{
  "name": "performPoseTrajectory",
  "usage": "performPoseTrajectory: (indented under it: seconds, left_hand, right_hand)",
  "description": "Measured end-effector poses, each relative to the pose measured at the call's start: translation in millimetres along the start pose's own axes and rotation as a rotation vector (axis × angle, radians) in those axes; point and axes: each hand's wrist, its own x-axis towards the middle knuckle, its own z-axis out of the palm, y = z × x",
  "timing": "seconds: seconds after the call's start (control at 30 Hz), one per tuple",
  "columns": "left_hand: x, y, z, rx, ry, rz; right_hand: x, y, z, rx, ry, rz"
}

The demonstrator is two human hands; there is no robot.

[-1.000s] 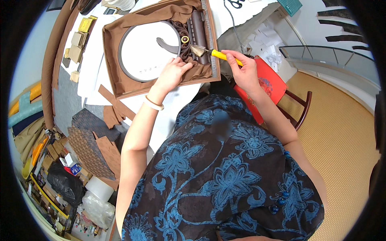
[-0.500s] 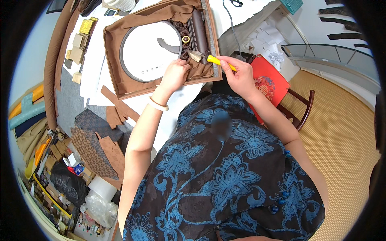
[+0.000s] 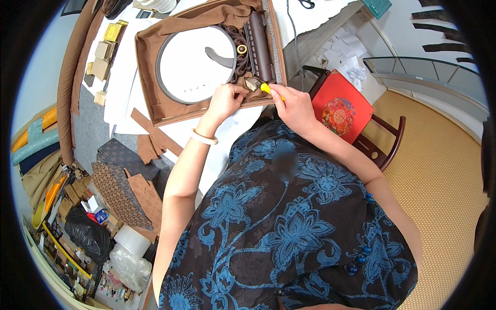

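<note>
Cluttered Craft Workshop

Looks like a workshop for handwork with cloth, to judge by rolls of cloth (image 3: 37, 145) stacked at left, cut patterned sheets (image 3: 116, 191) near the white table (image 3: 316, 18), scissors (image 3: 307, 4), heaped paper scraps (image 3: 338, 56), and a yellow-handled tool (image 3: 265, 88).

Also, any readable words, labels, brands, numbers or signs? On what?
No text reads clearly.
Dark-rimmed white round panel: row of small dark marks, too small to read.
Red cushioned chair seat: round multicoloured emblem, its central sign too blurred to read.
Teal rectangular mat: any marks too small to read.
</note>
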Motion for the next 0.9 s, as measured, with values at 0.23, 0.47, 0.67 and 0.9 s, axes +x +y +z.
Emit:
performPoseTrajectory:
  seconds: [0.23,0.47,0.67,0.9]
  left_hand:
    - [0.2,-3.1,2.3,-0.103,-0.038,-0.070]
    - [2.5,-6.8,3.9,-0.180,-0.086,-0.155]
    - [1.1,2.2,-0.5,-0.108,-0.059,-0.154]
    - [2.3,-1.7,2.9,-0.146,-0.042,-0.149]
  right_hand:
    - [-10.6,-3.7,14.9,-0.227,0.030,-0.118]
    - [-15.7,-10.4,17.1,-0.361,-0.002,-0.176]
    - [-8.4,-19.2,14.3,-0.397,-0.207,-0.032]
    - [-18.1,-14.9,33.1,-0.502,-0.078,-0.136]
